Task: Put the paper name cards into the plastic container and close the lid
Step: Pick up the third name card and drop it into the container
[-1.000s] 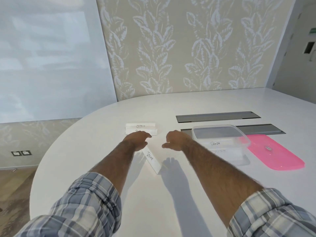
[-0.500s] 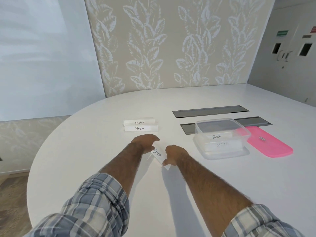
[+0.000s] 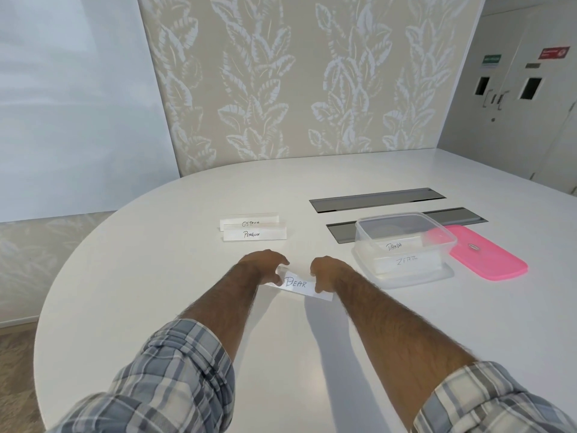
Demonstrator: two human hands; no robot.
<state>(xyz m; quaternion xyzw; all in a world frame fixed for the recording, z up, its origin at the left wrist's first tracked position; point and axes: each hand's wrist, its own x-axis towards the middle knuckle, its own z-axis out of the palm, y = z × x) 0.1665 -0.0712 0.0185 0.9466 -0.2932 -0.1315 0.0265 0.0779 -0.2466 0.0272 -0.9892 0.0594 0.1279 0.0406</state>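
A white folded name card marked BEAR lies on the white table between both hands. My left hand grips its left end and my right hand pinches its right end. Two more cards, PENGUIN and OSTRICH behind it, stand farther back. To the right stands the clear plastic container, open, with cards marked PANDA and ZEBRA inside. Its pink lid lies flat on the table just right of it.
Two dark cable slots are set into the table behind the container. A leaf-patterned wall panel rises beyond the table's far edge. Grey doors stand at the far right.
Both hands have closed on the BEAR card and turned it from a slant to nearly level, its writing facing me. The camera has shifted slightly.
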